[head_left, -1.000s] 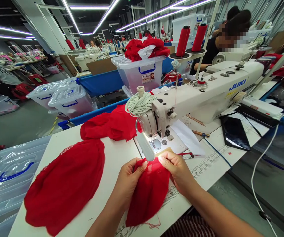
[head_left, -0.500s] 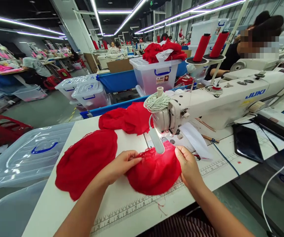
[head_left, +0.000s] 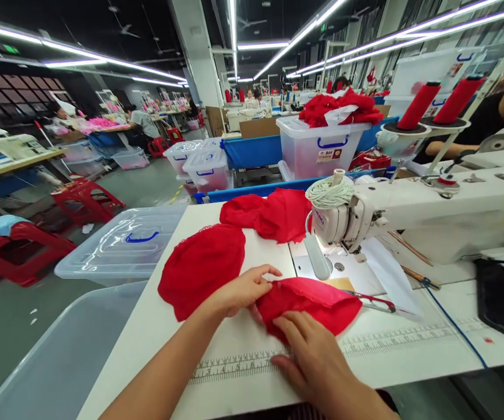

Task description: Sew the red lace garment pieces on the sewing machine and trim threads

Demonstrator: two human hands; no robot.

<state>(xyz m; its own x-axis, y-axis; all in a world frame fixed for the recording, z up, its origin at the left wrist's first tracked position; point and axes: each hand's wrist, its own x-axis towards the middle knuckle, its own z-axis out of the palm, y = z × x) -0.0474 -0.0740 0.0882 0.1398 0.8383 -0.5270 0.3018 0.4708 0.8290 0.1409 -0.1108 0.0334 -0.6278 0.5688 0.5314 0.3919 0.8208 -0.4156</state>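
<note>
A piece of red fabric (head_left: 317,297) lies folded over on the white sewing table in front of the machine, its lighter side showing along the top. My left hand (head_left: 245,290) pinches its left corner between thumb and fingers. Over the near edge of the same piece rests my right hand (head_left: 311,347), fingers laid on the cloth and thumb spread away from them. Just right of the fabric are red-handled scissors (head_left: 378,303), partly covered. The sewing machine head (head_left: 337,219) stands behind, with a pale grey lamp (head_left: 317,256) hanging in front of it.
Another red fabric piece (head_left: 203,265) lies to the left, and a red heap (head_left: 273,213) farther back. White paper (head_left: 389,274) and a black phone-like slab (head_left: 503,297) are at right. Lidded plastic bins (head_left: 116,251) stand left of the table. A co-worker's arm (head_left: 448,150) shows at far right.
The view has swung left. The red fabric has come out from under the lamp toward me and is folded over. My right hand has left its right edge and moved to the near edge.
</note>
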